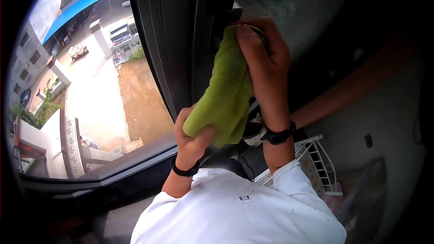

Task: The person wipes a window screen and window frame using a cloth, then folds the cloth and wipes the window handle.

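A green cloth (pixel 221 90), folded or bunched lengthwise, is stretched between my two hands in front of a dark window frame (pixel 176 40). My right hand (pixel 266 58) grips its upper end, thumb on top and fingers bent behind it. Lower down, my left hand (pixel 190 131) pinches the bottom end, the thumb lying over the fabric. The left fingers are partly hidden behind the cloth. Black bands circle both wrists. Behind the upper end of the cloth is a mesh window screen (pixel 289 0).
Through the glass at left lie a yard (pixel 97 99), a blue awning (pixel 86 7) and parked vehicles far below. A white metal rack or bed frame (pixel 323 162) stands at lower right. Another arm or its reflection (pixel 348 86) shows dimly at right.
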`<state>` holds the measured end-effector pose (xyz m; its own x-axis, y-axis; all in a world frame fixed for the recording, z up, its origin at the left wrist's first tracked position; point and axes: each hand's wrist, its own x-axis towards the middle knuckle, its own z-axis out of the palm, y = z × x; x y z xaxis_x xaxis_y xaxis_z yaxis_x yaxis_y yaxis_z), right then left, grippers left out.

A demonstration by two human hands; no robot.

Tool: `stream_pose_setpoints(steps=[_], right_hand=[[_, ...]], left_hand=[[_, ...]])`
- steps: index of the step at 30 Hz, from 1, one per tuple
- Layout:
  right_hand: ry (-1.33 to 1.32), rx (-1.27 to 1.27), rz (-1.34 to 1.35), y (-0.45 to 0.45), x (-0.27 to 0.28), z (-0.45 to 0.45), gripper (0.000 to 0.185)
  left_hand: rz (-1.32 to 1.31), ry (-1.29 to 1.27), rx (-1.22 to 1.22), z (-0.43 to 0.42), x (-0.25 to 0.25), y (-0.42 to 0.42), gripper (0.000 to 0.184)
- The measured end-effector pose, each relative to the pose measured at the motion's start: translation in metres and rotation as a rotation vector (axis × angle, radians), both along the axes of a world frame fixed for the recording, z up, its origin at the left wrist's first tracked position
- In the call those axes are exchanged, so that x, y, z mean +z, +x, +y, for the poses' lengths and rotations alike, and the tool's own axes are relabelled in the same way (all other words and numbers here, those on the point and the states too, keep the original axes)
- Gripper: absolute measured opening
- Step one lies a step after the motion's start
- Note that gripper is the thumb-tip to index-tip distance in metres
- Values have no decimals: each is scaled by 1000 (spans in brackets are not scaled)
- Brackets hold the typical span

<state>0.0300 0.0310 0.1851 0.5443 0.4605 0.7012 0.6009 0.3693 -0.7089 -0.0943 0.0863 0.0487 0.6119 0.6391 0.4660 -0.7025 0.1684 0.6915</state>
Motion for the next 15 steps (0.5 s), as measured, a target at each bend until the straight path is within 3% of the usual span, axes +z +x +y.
stream_pose_setpoints(steps=[4, 9, 13, 14, 15], right_hand=[[78, 77, 310, 4, -6, 4, 19], [69, 162, 367, 18, -12, 5, 15], [121, 149, 442, 17, -14, 8, 14], [126, 140, 443, 16, -16, 8, 14], [110, 110, 447, 15, -18, 8, 15]], left_hand=[[-140, 71, 49, 16, 4, -1, 25], [-87, -199, 153, 23, 37, -4, 25], [-98, -375, 91, 16, 51, 4, 18], [-95, -373, 82, 19, 43, 4, 18], [-45, -141, 152, 22, 31, 5, 16]])
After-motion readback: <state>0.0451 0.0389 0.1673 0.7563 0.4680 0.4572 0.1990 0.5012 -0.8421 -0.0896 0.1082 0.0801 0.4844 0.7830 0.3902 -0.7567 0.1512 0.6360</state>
